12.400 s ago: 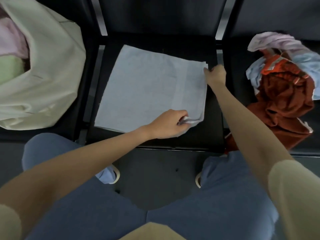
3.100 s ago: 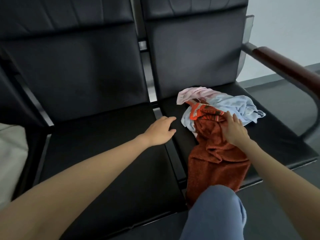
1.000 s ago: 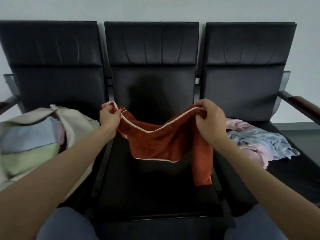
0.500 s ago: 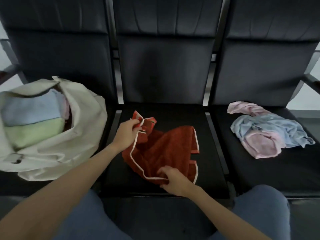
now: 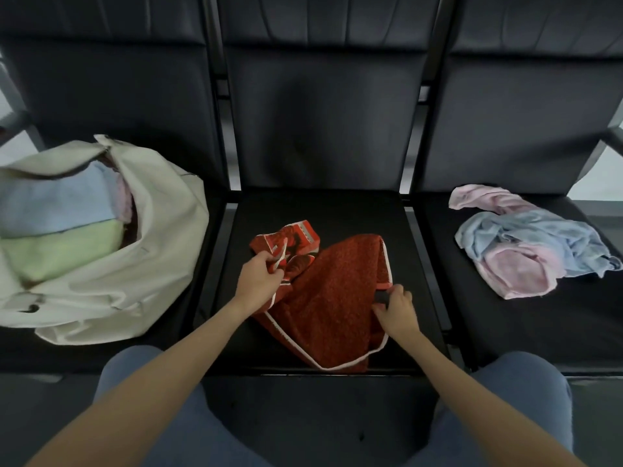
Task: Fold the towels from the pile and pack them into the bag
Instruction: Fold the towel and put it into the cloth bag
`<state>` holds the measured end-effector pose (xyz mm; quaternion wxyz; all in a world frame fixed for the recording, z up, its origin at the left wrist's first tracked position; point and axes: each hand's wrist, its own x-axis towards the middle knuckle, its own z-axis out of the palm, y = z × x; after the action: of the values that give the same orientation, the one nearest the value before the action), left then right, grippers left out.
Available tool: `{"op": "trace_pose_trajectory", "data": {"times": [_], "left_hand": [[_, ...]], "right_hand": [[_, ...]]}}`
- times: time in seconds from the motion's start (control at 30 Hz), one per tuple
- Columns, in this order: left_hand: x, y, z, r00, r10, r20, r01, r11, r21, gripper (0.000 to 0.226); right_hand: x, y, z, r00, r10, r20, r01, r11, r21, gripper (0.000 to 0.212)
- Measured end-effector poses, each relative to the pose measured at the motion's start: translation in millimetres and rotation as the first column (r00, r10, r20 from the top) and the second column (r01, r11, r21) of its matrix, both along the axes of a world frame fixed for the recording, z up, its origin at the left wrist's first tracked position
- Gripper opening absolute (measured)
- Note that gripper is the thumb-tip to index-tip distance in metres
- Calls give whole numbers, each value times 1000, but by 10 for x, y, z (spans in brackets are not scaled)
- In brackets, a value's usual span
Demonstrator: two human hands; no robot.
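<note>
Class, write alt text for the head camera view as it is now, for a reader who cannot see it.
A person's left hand and right hand grip a crumpled red towel on the middle black seat. A cream bag holding folded towels sits on the left seat; a pile of pink and blue towels lies on the right.

rust towel (image 5: 332,298) – crumpled, middle seat | bag (image 5: 161,264) – left, open

Three seats in a row: bag (image 5: 135,264) on left seat, folded towels (image 5: 60,230) stacked inside; one towel (image 5: 330,298) spread on middle seat (image 5: 414,264); towel pile (image 5: 526,244) on right seat.
</note>
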<state>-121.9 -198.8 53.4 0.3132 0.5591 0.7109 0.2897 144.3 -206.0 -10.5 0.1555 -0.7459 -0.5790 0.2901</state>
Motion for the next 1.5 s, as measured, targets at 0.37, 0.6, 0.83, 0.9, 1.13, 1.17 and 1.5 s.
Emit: {"op": "trace_pose_trajectory", "data": {"times": [0.37,0.6,0.83,0.9,1.13,1.17,1.5], "left_hand": [[22,46,155,911,209,357,-212,977,-33,26],[152,155,518,952,-16,306,-30,989,143,18],[216,103,594,880,-214,424,157,974,165,19],[225,83,570,875,-233,425,185,971,152,21],[237,19,552,849,-290,441,245,957,157,20],[236,13,556,850,-294,436,249,955,159,20],[99,15,518,911,-342,229,303,934,188,22]], "right_hand": [[-44,41,454,868,-53,-494,22,997,-68,15],[-138,112,1311,675,213,-706,-285,958,17,28],[-226,136,1472,817,557,-151,-487,806,336,16],[-274,146,1466,827,561,-43,-503,772,388,15],[-456,259,1457,826,508,-244,-357,807,471,35],[-476,278,1442,827,501,-257,-352,816,458,46],[-506,345,1388,832,521,-191,-401,803,440,15]]}}
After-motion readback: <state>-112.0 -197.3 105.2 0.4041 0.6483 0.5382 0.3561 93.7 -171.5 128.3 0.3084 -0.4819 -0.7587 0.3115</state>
